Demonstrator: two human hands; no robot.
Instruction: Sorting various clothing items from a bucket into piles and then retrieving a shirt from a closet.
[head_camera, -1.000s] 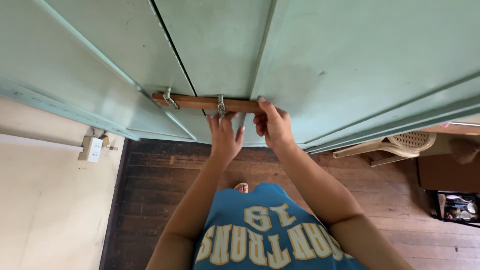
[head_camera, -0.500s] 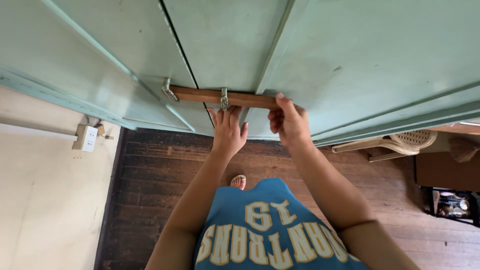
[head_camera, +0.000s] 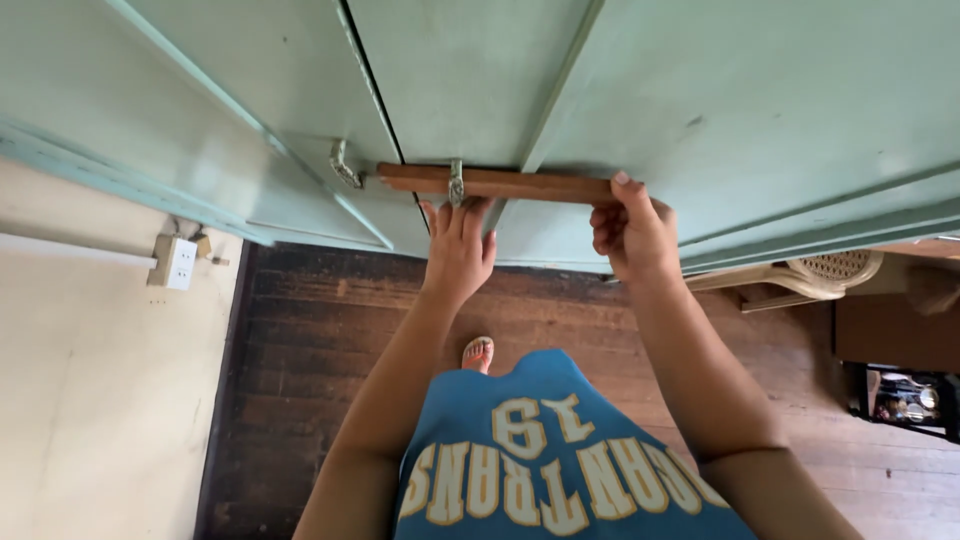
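Nearest, a blue jersey with cream lettering, above a dark plank floor and one sandalled foot. Further up, left hand spread flat, fingertips touching the underside of a wooden latch bar just beside its metal bracket. Right hand curled closed round the bar's right end. Bar lying across the seam of pale green double doors, short of the empty hook on the left door. Off left, a white wall socket; off right, a cream plastic chair.
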